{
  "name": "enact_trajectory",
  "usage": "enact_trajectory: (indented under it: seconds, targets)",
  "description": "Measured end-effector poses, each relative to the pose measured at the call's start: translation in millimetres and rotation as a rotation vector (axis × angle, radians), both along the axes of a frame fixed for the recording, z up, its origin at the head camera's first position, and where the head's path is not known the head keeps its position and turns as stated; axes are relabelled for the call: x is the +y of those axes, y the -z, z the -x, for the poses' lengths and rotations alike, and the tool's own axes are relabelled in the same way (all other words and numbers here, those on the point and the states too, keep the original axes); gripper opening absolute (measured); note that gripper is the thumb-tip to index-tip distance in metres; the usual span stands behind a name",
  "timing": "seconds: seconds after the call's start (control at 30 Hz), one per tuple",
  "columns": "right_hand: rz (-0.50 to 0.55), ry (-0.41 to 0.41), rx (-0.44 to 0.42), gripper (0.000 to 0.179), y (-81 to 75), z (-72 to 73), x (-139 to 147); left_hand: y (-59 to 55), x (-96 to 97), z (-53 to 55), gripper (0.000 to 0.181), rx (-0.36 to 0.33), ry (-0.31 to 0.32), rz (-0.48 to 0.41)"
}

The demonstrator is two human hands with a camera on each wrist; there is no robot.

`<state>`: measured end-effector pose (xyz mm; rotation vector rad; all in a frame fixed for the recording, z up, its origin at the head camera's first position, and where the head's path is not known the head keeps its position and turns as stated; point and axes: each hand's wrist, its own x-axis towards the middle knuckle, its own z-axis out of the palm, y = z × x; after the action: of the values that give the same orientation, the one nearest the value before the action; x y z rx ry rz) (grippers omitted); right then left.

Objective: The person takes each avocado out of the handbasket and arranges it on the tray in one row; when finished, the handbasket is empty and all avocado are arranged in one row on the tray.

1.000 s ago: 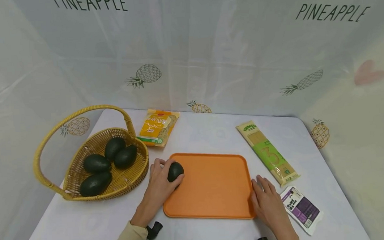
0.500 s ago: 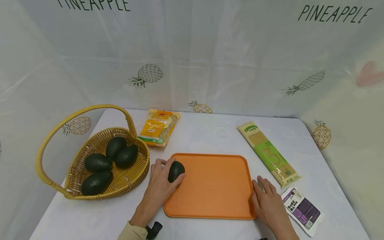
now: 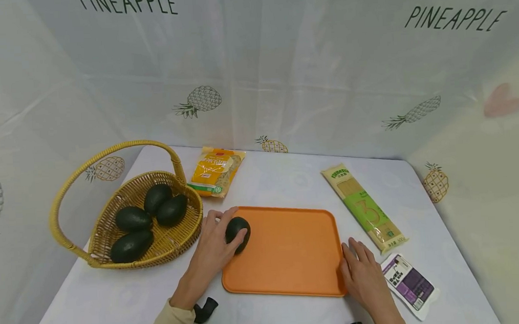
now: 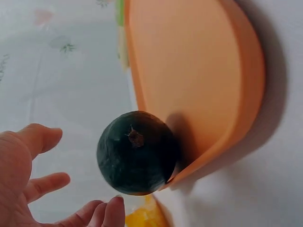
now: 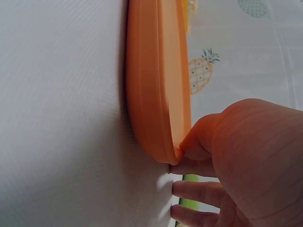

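Observation:
A dark green avocado (image 3: 237, 225) sits at the left end of the orange tray (image 3: 290, 251). My left hand (image 3: 209, 250) is beside it; in the left wrist view its fingers and thumb are spread, with a gap between them and the avocado (image 4: 135, 163). At the tray's right end, my right hand (image 3: 366, 278) pinches the edge. The right wrist view shows that thumb on the inside of the rim and the forefinger against the outer side, while other fingers touch the white cloth. Several more avocados (image 3: 132, 219) lie in the yellow wicker basket (image 3: 171, 242) on the left.
Behind the tray's left end lies an orange and yellow food packet (image 3: 216, 171). A long green packet of noodles (image 3: 365, 210) lies at the right, with a white and purple pouch (image 3: 409, 286) near the right hand. A hanging cloth (image 3: 308, 81) backs the table.
My left fingers have loosened from the avocado and drawn back slightly to the left, leaving more of it visible on the tray. The right hand stays at the tray's edge.

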<state>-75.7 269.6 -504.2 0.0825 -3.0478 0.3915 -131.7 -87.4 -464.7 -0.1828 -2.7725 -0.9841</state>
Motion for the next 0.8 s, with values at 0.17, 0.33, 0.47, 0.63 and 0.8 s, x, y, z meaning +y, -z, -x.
enact_trajectory:
  seconds: [0.17, 0.33, 0.47, 0.63, 0.8]
  targets:
    - [-0.002, 0.005, -0.025, 0.045, -0.7, 0.8, 0, -8.0, -5.1, -0.5, 0.055, -0.003, -0.001, 0.002]
    - [-0.003, 0.013, -0.052, 0.046, -1.8, 1.8, 1, -18.7, -13.9, -0.2, 0.055, -0.001, -0.013, -0.024]
    - [0.004, 0.009, -0.037, 0.044, -0.7, 2.3, 2, -28.0, -21.4, 1.0, 0.054, 0.02, -0.027, -0.046]
    - [0.004, 0.004, -0.033, 0.044, 0.9, 2.9, 2, -33.8, -28.6, 2.5, 0.052, 0.046, -0.044, -0.057]
    - [0.007, 0.005, -0.033, 0.044, 0.5, 2.3, 1, -35.0, -34.8, 4.3, 0.05, 0.053, -0.069, -0.071]
